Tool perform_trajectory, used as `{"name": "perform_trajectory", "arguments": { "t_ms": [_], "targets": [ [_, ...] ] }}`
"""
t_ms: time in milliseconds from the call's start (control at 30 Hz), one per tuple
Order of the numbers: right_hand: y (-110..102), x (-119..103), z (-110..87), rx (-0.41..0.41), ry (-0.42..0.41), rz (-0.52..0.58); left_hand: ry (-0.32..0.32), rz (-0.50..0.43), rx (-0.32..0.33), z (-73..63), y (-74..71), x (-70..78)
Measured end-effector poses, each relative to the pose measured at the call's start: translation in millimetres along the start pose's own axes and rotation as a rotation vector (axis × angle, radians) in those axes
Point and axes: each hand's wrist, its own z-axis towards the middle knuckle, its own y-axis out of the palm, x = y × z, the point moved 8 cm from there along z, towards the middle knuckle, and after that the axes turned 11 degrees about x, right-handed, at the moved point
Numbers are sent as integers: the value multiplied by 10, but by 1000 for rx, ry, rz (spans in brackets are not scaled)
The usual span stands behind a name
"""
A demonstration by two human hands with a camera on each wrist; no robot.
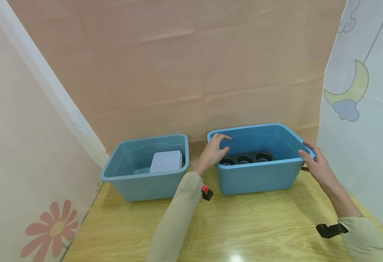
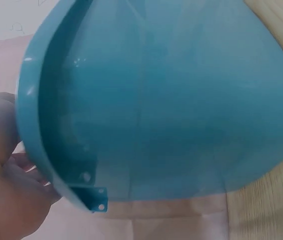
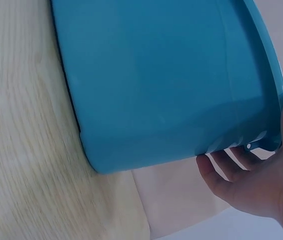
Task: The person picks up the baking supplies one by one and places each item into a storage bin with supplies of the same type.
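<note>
A blue plastic bin (image 1: 256, 179) stands on the right of the wooden table, with a dark muffin tin (image 1: 244, 159) inside it, partly hidden by the front wall. My right hand (image 1: 319, 167) grips the bin's right rim, thumb on top and fingers beneath; the right wrist view shows those fingers (image 3: 221, 167) under the lip. Over the left rim is my left hand (image 1: 212, 152), its thumb and fingers spread apart with nothing between them. In the left wrist view, this hand (image 2: 11, 175) appears beside the rim; whether it touches cannot be told.
A second blue bin (image 1: 148, 187) stands to the left, holding a flat white rectangular thing (image 1: 166, 161). Behind both bins hangs a tan cloth (image 1: 165, 72). Patterned white sheets (image 1: 368, 145) border the wooden table (image 1: 237, 225) on both sides.
</note>
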Motion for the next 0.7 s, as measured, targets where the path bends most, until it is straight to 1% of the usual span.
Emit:
{"name": "perform_trajectory", "arguments": {
  "t_ms": [100,233,400,500,600,700],
  "targets": [
    [-30,7,2,1,-11,-28,18,2,-14,-41,-39,2],
    [-91,-22,-10,26,-52,-86,46,36,-1,-105,-148,19],
    [-189,-160,-12,118,-142,-181,76,140,42,-197,-330,23],
    [-246,-255,-30,167,-167,-211,99,187,58,-250,-427,5],
    [-275,-346,-47,180,-184,-219,126,226,63,-297,-503,-14],
    [-261,-438,-47,169,-217,-239,147,254,69,-343,-579,-37]
  ]
}}
